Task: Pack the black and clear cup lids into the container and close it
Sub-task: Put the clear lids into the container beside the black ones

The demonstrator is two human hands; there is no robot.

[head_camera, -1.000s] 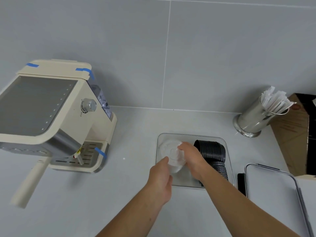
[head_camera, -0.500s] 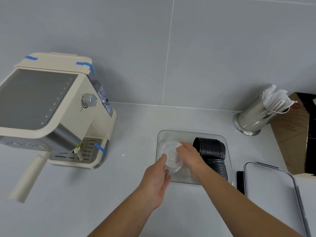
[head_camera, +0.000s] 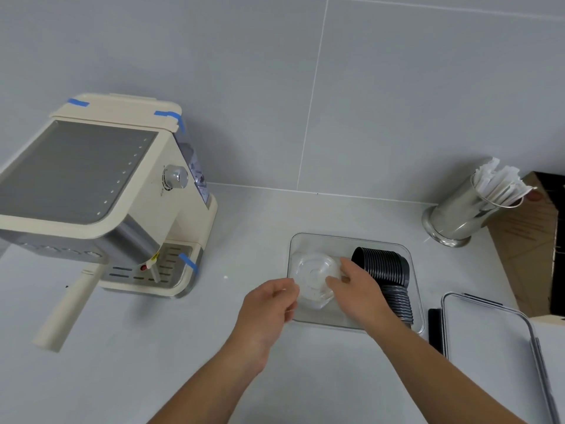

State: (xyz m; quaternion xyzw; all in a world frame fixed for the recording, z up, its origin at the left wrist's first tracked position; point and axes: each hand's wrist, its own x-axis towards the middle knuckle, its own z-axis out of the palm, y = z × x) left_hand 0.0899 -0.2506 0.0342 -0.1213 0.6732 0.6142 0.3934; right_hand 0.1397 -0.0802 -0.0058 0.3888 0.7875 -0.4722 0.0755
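Coffee machine (head_camera: 101, 194): cream body, grey top panel with row of white dots, chrome knob, blue tape strips. Black lids (head_camera: 382, 266): black, ribbed stack. Clear lids (head_camera: 315, 276): transparent, concentric rings. Container (head_camera: 345, 240): clear. Container lid (head_camera: 489, 341): clear, grey rim. Holder (head_camera: 455, 215): shiny steel, white wrapped sticks. Table (head_camera: 153, 362), wall tiles: pale grey, white grout. Box (head_camera: 532, 240): brown.

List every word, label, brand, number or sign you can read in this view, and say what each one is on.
No text can be read.
Brown cardboard box at the right edge: faint dark printed lines, too blurred to read.
Coffee machine: small marks around its side knob, too small to read; the blue tape pieces are blank.
Paper-wrapped sticks in the steel holder: no print visible.
Clear container, black lids, clear lids and container lid: no labels visible.
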